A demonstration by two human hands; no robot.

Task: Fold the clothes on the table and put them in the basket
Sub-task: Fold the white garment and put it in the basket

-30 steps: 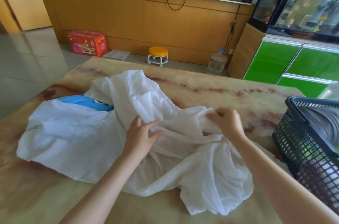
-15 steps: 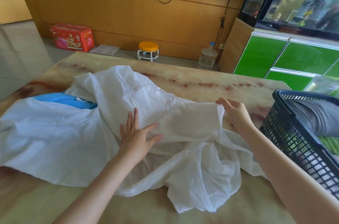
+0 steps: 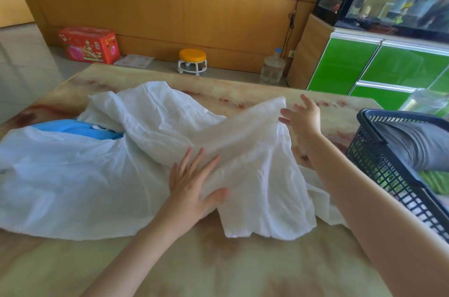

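Observation:
A large thin white garment (image 3: 102,175) lies crumpled across the marble-patterned table (image 3: 218,267). A blue garment (image 3: 80,127) shows partly from under it at the left. My left hand (image 3: 192,184) presses flat on the white cloth near the middle, fingers spread. My right hand (image 3: 301,118) is at the cloth's raised far right edge, fingers straight and spread, touching or just clear of it. A dark plastic basket (image 3: 379,150) stands at the right table edge with a grey folded garment (image 3: 422,143) inside.
Beyond the table's far edge are a red box (image 3: 90,45), a small orange-topped stool (image 3: 192,60) and a water jug (image 3: 272,68) on the floor. Green cabinets (image 3: 379,65) and a fish tank stand at the right.
My right hand let go of the pinched cloth and opened, moving right and farther away. The white flap has spread wider. My left hand flattened on the cloth.

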